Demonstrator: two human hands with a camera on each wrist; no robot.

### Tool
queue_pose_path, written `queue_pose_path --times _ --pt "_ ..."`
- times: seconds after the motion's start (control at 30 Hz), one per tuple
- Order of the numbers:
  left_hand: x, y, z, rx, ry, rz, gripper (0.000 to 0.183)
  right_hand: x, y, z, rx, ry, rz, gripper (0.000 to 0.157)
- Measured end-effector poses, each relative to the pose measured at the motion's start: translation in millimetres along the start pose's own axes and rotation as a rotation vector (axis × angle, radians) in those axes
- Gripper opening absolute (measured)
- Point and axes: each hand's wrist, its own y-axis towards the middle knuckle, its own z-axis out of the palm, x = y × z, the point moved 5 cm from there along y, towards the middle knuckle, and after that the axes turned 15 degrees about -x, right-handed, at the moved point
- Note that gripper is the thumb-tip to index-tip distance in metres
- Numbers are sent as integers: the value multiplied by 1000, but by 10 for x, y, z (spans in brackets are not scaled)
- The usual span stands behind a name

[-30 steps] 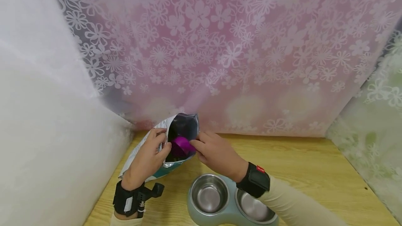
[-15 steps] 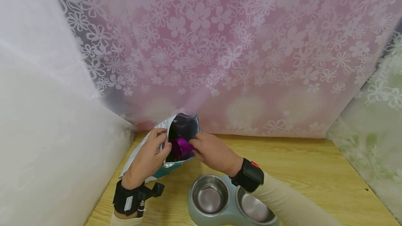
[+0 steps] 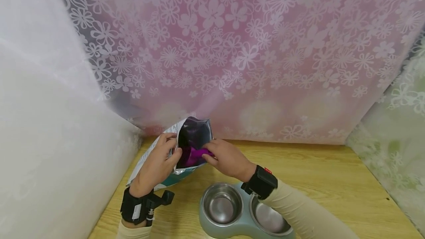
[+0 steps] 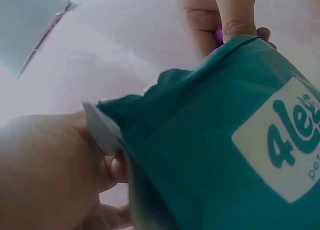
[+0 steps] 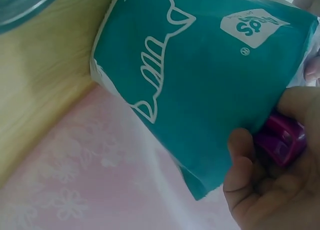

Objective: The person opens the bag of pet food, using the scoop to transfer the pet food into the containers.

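Note:
A teal and white pet food bag (image 3: 182,175) leans at the back left with its mouth open, dark inside. My left hand (image 3: 156,163) grips the left rim of its mouth. At the opposite rim, my right hand (image 3: 231,160) holds the handle of a purple scoop (image 3: 196,155), whose lower part sits inside the bag's mouth. In the right wrist view the shiny handle (image 5: 282,139) shows between thumb and fingers, while some fingertips lie against the bag's teal front. Whatever the scoop contains is too dark to make out.
A pale blue-green double feeder (image 3: 246,215) with two steel bowls stands on the wooden table (image 3: 318,183) in front of the bag; my right forearm partly covers the right bowl. A pink floral sheet (image 3: 245,121) hangs behind, with pale sheets at both sides.
The right wrist has shifted slightly left and up. Inside the bag's mouth the purple scoop has turned, so more of its handle shows. My left hand keeps its hold on the rim.

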Motion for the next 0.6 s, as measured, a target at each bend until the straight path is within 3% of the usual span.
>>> queue_pose_path --times 0.33,0.6 --pt "18 6 3 4 -12 -15 28 -89 -52 60 -35 63 120 22" --pt "25 11 -20 1 -14 -15 30 -132 -96 42 -126 180 232 16"
